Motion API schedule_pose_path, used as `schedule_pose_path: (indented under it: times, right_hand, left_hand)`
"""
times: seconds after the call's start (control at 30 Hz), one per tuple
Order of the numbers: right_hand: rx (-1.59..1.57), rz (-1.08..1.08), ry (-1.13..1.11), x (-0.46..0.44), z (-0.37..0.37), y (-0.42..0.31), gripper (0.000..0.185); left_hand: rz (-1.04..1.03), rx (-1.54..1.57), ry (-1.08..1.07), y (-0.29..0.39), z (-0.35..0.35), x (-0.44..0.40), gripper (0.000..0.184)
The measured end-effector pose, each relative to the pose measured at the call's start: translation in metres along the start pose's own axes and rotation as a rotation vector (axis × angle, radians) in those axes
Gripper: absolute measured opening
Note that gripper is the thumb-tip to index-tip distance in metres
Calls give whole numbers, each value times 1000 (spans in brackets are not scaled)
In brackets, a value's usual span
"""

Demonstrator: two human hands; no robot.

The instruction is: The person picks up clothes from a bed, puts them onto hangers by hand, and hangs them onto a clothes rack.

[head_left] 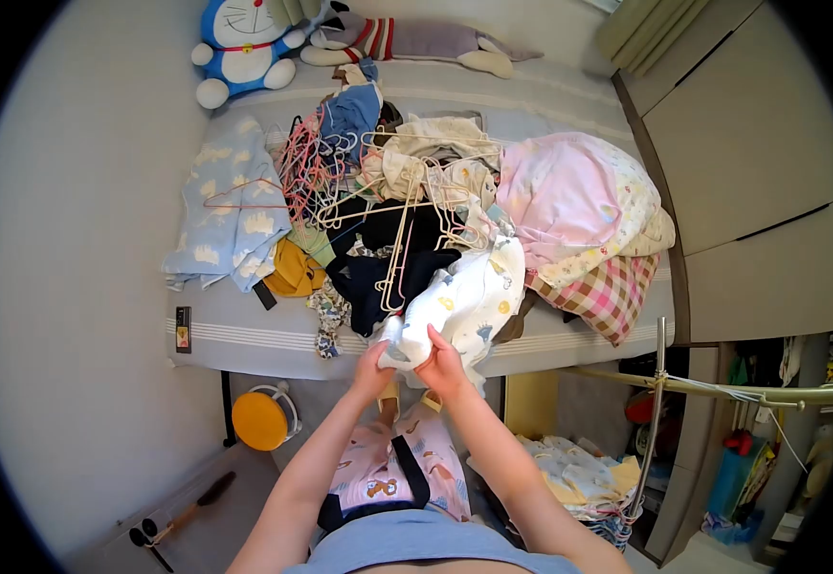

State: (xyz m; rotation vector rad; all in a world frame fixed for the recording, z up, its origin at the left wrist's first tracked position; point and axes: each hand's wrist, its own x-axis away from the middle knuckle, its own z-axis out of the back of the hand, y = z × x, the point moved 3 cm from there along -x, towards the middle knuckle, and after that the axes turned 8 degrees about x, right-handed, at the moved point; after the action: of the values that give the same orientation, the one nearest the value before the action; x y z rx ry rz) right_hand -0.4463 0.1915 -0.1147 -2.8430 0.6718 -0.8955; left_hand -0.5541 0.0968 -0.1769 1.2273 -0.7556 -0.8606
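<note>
A white garment with small coloured prints (481,301) lies over the front edge of the bed, its near end lifted between my hands. My left hand (374,368) is closed on its left edge. On the right, my right hand (442,364) grips the same cloth, with the thumb on top. Cream hangers (403,239) rest just beyond, on dark clothes (368,287). Pink and white hangers (306,167) are heaped farther back at the left, beside blue denim cloth (351,113).
A folded blue blanket (230,206) lies at the left, pink bedding (560,191) and a checked pillow (612,292) at the right. Plush toys (244,53) sit at the back. Below are an orange stool (259,421), a metal rail (703,386) and a clothes pile (569,469).
</note>
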Motion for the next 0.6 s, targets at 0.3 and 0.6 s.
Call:
schedule_pose_path:
  times: [0.3,0.6]
  right_hand:
    - [1786,988,-59,64,-59,-54,96]
    - [1458,981,56,44,-85,-32,29]
  left_hand:
    - [-250,-322,37,145,37,-25,14]
    - [-436,-258,287,220,79,-1,34]
